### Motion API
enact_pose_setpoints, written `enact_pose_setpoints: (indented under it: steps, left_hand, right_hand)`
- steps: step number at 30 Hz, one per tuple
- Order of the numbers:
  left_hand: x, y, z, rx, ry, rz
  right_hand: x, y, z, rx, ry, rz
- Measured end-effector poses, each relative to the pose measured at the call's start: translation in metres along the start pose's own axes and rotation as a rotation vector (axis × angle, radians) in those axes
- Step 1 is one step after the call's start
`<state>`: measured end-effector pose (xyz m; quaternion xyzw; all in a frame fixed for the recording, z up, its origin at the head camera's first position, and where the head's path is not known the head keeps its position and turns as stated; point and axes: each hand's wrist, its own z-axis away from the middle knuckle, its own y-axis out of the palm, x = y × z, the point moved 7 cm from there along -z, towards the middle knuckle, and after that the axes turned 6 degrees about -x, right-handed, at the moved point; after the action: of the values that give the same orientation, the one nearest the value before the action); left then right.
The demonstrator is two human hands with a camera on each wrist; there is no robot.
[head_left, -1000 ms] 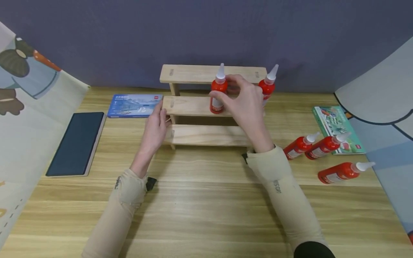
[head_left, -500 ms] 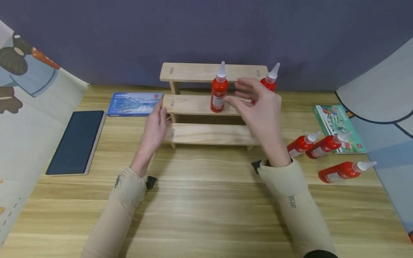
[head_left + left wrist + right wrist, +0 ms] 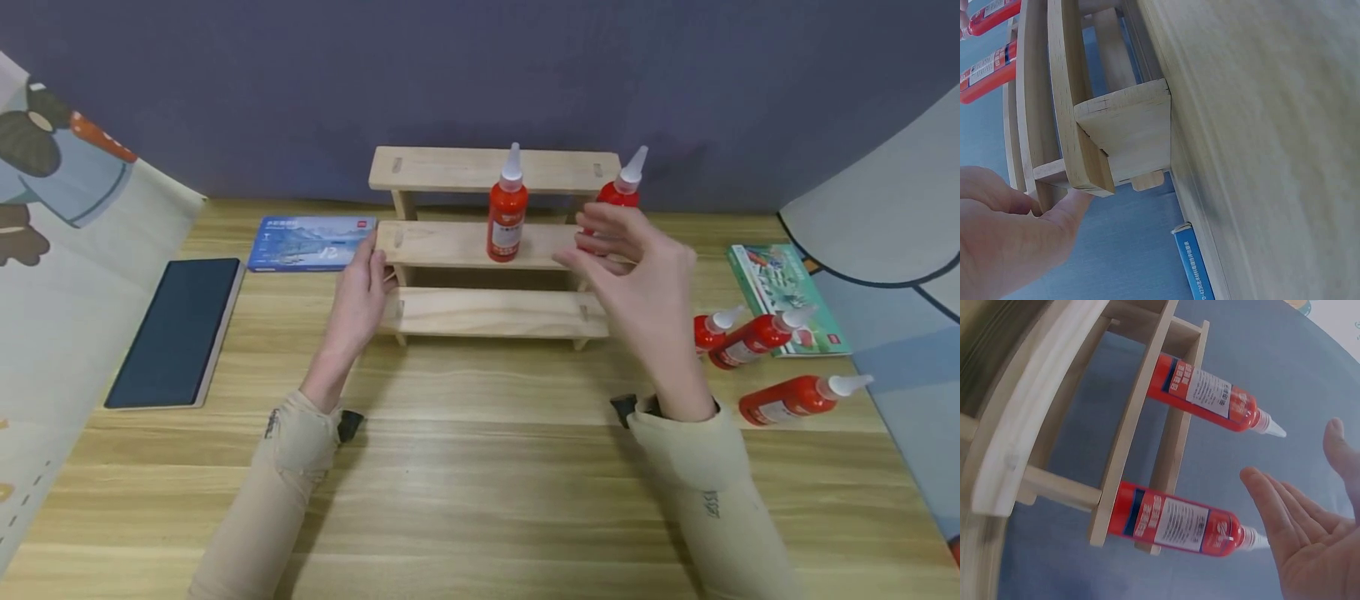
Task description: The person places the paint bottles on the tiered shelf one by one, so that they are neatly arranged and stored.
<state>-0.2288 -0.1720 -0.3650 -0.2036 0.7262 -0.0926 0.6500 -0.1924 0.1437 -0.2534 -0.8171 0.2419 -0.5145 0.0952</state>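
A three-tier wooden display stand (image 3: 495,313) stands against the back wall. My left hand (image 3: 358,293) grips its left end, thumb and fingers at the end of the middle tier in the left wrist view. Upright on the middle tier are two red squeeze bottles with white pointed caps: one near the centre (image 3: 507,225), the other (image 3: 619,193) at the right end, partly hidden by my right hand (image 3: 648,279). That hand holds nothing. Its fingers are spread from the thumb, and in the right wrist view they are apart from the centre bottle (image 3: 1200,394).
Three more red bottles stand on the table at right: one (image 3: 705,333) partly behind my right hand, another (image 3: 750,342) beside it, a third (image 3: 791,402) nearer. A green box (image 3: 787,292) lies behind them. At left are a blue box (image 3: 311,243) and a dark notebook (image 3: 176,333).
My right hand has let go of the centre bottle and moved right and toward me, fingers spreading. The bottle stays standing on the middle tier. My left hand keeps its place.
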Motion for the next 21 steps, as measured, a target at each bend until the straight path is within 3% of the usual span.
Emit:
enact_pose_setpoints:
  steps: [21]
  left_hand:
    - [0.001,0.000,0.000,0.000,0.000,-0.004]
  right_hand:
    - [-0.016,-0.045,0.019,-0.067,0.047,0.061]
